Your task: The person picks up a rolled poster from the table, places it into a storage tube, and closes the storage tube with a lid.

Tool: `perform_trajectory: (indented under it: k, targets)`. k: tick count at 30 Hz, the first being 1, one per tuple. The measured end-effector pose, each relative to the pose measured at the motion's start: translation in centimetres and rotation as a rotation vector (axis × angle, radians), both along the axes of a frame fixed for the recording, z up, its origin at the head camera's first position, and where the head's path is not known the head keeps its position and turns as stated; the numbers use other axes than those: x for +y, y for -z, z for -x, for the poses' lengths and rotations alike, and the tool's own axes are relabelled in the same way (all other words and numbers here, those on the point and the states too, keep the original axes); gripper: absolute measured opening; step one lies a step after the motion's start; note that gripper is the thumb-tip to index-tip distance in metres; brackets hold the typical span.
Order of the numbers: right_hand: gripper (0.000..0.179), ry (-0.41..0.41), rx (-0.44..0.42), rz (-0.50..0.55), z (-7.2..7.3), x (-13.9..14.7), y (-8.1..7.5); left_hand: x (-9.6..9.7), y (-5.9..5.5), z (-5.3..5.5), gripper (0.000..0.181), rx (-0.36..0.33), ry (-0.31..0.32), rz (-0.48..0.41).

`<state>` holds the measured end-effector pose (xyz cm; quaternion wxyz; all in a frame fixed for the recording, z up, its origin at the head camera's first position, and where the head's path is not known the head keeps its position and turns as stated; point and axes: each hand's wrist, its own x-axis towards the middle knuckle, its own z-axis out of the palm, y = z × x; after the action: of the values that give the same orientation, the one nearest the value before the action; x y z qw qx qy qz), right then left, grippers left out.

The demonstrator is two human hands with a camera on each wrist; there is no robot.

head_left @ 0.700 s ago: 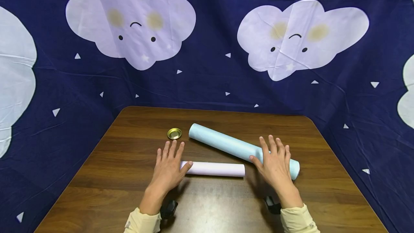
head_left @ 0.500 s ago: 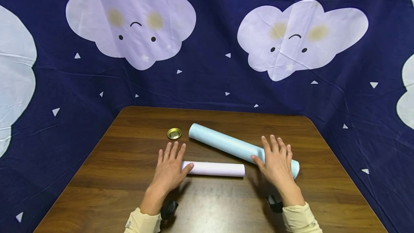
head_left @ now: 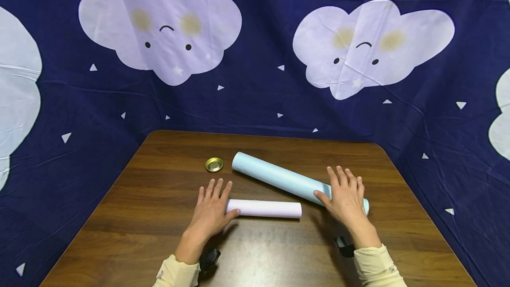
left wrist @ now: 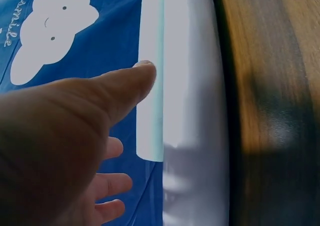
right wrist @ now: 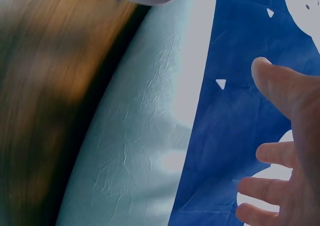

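Over the left end of a white paper roll (head_left: 268,208) is my left hand (head_left: 210,211), its fingers spread. In the left wrist view a gap shows between the thumb (left wrist: 127,83) and the white roll (left wrist: 195,86). My right hand (head_left: 347,200) hovers over the right part of a thicker light-blue roll (head_left: 279,177), hiding some of it. The right wrist view shows its fingers apart from the textured blue surface (right wrist: 135,136). Neither hand holds anything. The blue roll lies slanted behind the white one.
A small round gold lid (head_left: 214,164) lies on the wooden table (head_left: 159,216), beyond my left fingertips. A dark-blue curtain (head_left: 255,101) with printed clouds hangs behind the table and at both sides. Each wrist carries a small black device (head_left: 210,259).
My right hand has shifted right along the blue roll. My left hand has moved slightly right and nearer to me. Both rolls and the lid stay in place.
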<state>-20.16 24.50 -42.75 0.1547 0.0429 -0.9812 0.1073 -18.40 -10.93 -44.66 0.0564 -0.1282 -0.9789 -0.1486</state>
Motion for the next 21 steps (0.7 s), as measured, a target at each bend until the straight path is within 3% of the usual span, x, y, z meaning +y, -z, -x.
perform_trajectory:
  k: [14,21]
  targets:
    - [0.088,-0.045,-0.020,-0.020,0.8,2.3,1.3,0.1,1.3,1.1,0.082,0.039,0.077,0.085]
    - [0.089,-0.050,-0.050,-0.025,0.8,3.2,2.1,0.1,2.0,1.4,0.083,0.044,0.113,0.079]
